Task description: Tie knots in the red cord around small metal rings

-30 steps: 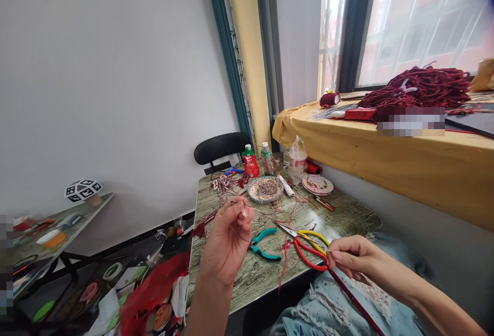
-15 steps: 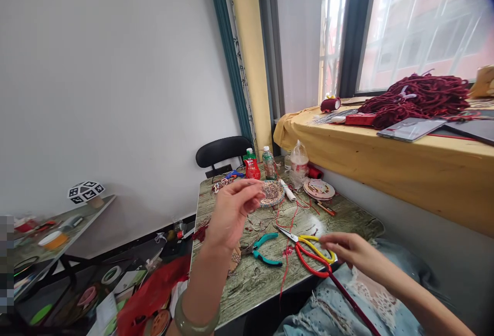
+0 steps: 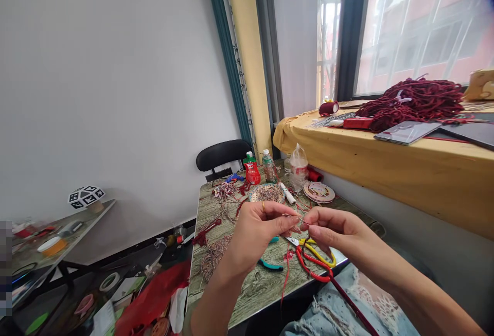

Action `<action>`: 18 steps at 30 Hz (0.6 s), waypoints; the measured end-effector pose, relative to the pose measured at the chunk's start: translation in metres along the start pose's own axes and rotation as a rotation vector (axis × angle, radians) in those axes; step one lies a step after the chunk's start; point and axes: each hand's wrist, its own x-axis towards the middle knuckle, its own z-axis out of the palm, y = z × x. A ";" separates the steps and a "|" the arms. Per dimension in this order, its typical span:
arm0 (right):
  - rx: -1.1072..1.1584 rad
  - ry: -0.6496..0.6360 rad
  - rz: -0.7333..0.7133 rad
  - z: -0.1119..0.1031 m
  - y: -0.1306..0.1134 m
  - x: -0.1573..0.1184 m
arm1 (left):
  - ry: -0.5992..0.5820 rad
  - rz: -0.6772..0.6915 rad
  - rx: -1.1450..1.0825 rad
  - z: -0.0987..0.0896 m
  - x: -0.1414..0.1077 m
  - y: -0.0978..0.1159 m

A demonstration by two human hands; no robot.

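Above the table's near half, my left hand (image 3: 257, 230) pinches a thin pale cord (image 3: 302, 219), its thumb and fingers closed. My right hand (image 3: 339, 230) closes its fingertips on the same cord, almost touching the left fingertips. A dark strand hangs below the hands over scissors (image 3: 314, 261) with red and yellow handles. Teal-handled pliers (image 3: 271, 265) lie partly hidden behind my left hand. Just beyond the hands is a round tray (image 3: 252, 197) of small beads or pieces, too small to tell.
A red pouch (image 3: 252, 170), a green-labelled bottle (image 3: 268, 166) and a bagged cup (image 3: 299, 167) stand at the table's back. Round discs (image 3: 319, 192) lie at the right. Dark red cord (image 3: 420, 100) is heaped on the yellow-covered ledge. A black chair (image 3: 224, 156) stands behind.
My left hand has moved down and right, and my right hand has come up and left from beside the scissors. Both now meet at the cord, and a dark strand hangs over the scissors.
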 end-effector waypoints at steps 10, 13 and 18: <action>-0.603 0.102 -0.090 -0.009 -0.024 -0.003 | 0.036 0.385 0.507 0.007 -0.012 -0.015; -0.765 0.239 -0.169 0.005 -0.023 -0.009 | 0.164 0.734 0.793 0.014 -0.013 -0.023; -0.718 0.490 -0.318 0.032 -0.001 -0.019 | 0.411 0.922 0.836 0.027 -0.018 -0.034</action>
